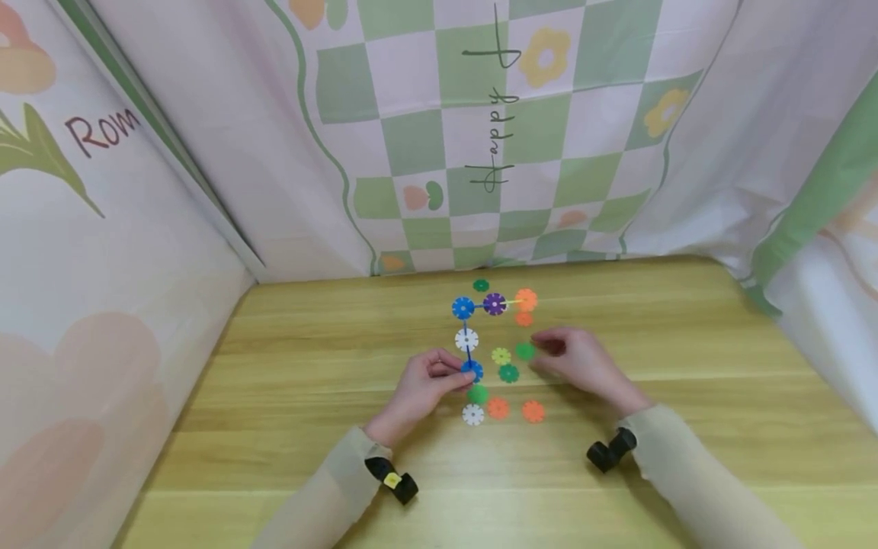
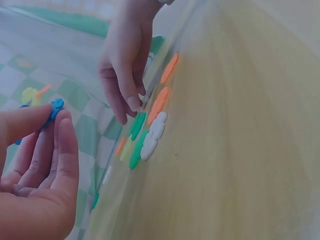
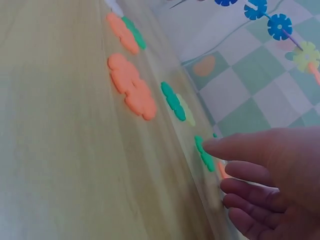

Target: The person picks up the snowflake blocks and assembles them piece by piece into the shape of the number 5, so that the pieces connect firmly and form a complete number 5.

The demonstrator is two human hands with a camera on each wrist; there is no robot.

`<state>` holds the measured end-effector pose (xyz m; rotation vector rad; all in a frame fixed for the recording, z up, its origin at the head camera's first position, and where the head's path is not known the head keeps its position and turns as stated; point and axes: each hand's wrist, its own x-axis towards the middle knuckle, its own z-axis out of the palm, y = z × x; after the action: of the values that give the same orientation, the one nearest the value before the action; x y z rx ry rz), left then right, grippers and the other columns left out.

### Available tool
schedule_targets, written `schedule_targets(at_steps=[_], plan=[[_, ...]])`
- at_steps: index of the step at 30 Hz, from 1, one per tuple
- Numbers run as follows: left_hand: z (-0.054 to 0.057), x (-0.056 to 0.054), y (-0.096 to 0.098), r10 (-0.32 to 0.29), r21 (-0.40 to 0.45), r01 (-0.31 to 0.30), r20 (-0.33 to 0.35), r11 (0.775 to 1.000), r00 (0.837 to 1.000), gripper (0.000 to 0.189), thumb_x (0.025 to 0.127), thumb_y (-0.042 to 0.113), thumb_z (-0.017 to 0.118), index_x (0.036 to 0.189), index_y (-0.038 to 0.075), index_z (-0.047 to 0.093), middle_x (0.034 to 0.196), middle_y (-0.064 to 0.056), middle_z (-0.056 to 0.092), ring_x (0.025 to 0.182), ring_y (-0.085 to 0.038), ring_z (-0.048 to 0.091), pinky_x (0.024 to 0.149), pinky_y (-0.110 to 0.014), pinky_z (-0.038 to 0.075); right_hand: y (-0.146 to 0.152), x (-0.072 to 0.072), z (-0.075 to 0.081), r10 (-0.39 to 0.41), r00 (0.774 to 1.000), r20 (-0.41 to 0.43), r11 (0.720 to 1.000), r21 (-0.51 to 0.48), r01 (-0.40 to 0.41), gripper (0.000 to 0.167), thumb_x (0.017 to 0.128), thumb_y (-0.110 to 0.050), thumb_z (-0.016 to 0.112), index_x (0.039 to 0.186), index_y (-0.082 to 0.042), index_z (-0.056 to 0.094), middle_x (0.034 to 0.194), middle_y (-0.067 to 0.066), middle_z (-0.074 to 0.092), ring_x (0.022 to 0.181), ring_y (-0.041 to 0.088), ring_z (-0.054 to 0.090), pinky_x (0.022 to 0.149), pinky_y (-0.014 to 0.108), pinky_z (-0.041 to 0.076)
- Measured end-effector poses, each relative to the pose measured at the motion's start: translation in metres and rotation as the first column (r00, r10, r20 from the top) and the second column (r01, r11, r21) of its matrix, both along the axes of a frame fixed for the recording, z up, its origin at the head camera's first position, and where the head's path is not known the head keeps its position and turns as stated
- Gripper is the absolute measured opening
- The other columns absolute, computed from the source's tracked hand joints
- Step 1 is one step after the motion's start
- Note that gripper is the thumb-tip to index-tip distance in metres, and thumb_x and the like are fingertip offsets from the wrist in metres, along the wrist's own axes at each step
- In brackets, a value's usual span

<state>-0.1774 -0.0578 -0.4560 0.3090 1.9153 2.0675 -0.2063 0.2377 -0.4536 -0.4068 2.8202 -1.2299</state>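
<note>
Left hand (image 1: 430, 379) pinches joined discs (image 1: 461, 340) — loose discs (image 1: 498, 409) remain, one near the table's (image 1: 274, 396) far edge — right hand (image 1: 583, 364) beside them, fingers apart.

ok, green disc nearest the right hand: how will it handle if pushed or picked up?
The green disc lies flat, so it should slide rather than roll. It's small and thin, probably light. Its low edge on the table may be hard to pinch.
</note>
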Motion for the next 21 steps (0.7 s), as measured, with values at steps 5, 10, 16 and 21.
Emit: schedule_targets(at_steps=[5,10,16,21], plan=[[0.001,0.001,0.000,0.019,-0.005,-0.019,0.018,1.000,1.000,0.017,0.093,0.005,0.074,0.104,-0.001,0.063,0.100,-0.015,0.074,0.094,-0.034,0.072,0.088,-0.043,0.057,-0.005,-0.006,-0.003,0.002,0.999,-0.040,0.998,0.062,0.000,0.042,0.087,-0.024,0.082,0.119,0.000,0.071,0.107,0.011,0.067,0.097,0.027,0.063,0.086,0.047,0.054],[0.001,0.001,0.000,0.018,-0.010,-0.018,0.025,1.000,1.000,0.018,0.095,0.007,0.073,0.107,-0.001,0.064,0.102,-0.014,0.074,0.098,-0.036,0.071,0.091,-0.043,0.056,-0.009,-0.009,-0.003,0.007,0.999,-0.047,0.997,0.081,-0.003,0.033,0.087,-0.020,0.082,0.113,-0.001,0.074,0.101,0.009,0.066,0.092,0.024,0.061,0.082,0.044,0.054],[0.002,0.000,0.001,0.019,0.017,-0.020,0.030,1.000,0.999,0.017,0.094,0.006,0.073,0.107,-0.003,0.065,0.103,-0.015,0.073,0.095,-0.030,0.072,0.091,-0.043,0.056,-0.010,-0.011,-0.003,0.016,1.000,-0.005,0.999,0.043,-0.016,0.031,0.085,-0.016,0.084,0.109,-0.001,0.072,0.100,0.008,0.066,0.090,0.024,0.062,0.081,0.042,0.054],[0.003,-0.002,0.001,0.012,0.055,-0.014,0.044,0.998,0.999,0.018,0.093,0.003,0.074,0.109,-0.005,0.067,0.105,-0.016,0.071,0.093,-0.024,0.072,0.090,-0.042,0.056,-0.010,-0.010,-0.006,0.013,1.000,0.009,0.999,-0.036,-0.013,0.028,0.085,-0.012,0.083,0.108,-0.004,0.069,0.097,0.006,0.067,0.088,0.022,0.063,0.079,0.037,0.055]])
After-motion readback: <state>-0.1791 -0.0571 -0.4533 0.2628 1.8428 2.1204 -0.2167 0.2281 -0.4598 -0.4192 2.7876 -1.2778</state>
